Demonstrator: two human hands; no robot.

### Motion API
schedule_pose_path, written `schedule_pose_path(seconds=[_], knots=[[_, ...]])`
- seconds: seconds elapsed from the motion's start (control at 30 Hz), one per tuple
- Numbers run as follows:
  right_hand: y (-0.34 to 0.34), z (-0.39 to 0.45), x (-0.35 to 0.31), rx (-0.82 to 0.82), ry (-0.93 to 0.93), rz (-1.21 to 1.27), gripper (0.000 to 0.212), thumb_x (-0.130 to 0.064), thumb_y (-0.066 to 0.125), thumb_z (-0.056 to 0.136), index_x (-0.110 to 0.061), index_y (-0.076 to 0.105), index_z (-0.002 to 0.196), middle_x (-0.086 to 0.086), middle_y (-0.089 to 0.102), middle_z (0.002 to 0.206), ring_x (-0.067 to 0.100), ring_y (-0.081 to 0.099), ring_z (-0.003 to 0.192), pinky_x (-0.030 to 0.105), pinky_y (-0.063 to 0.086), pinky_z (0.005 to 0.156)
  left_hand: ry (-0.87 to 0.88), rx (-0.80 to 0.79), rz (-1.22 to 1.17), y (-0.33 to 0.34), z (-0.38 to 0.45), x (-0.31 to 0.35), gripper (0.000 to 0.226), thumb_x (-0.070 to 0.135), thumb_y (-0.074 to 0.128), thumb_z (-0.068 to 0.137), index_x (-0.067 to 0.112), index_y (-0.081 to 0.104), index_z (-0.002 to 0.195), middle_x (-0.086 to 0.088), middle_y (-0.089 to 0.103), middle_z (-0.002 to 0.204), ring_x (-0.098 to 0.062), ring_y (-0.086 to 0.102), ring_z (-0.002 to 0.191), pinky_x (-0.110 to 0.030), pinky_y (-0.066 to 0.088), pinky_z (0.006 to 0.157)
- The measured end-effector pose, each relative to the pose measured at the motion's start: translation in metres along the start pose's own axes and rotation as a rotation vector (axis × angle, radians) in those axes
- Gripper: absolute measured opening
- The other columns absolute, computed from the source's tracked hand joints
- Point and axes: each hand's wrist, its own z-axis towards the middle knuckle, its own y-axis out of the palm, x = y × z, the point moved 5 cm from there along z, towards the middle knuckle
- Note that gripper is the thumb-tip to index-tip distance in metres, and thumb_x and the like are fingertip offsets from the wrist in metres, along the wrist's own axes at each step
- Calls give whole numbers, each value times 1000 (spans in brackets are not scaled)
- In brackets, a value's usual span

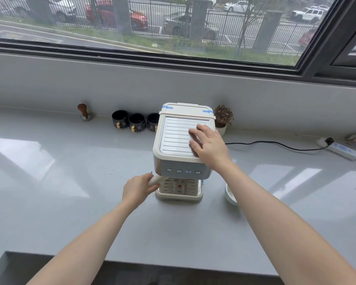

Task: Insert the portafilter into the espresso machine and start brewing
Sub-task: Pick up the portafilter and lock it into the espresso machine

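While left hand (138, 188) grips cream portafilter handle (155, 180) | right hand (209, 146) flat on ribbed espresso machine (174, 138) top

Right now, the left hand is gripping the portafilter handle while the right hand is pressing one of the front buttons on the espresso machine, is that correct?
Not quite. In the head view the right hand lies flat on top of the espresso machine, not on a front button. The left hand does grip the portafilter handle.

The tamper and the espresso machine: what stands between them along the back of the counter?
In the head view, three dark cups stand in a row between the tamper and the espresso machine.
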Motion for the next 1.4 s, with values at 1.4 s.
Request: schedule_pose_path(seconds=[1.4], knots=[[7, 1, 5, 59, 46, 70, 39, -36, 46, 92, -30, 50, 130, -4, 41, 145, 21, 32, 132, 41, 19, 117, -571, -161, -632, 71, -59, 75, 12, 24, 43, 80, 18, 50, 73, -6, 54, 59, -26, 47, 45, -22, 33, 42]])
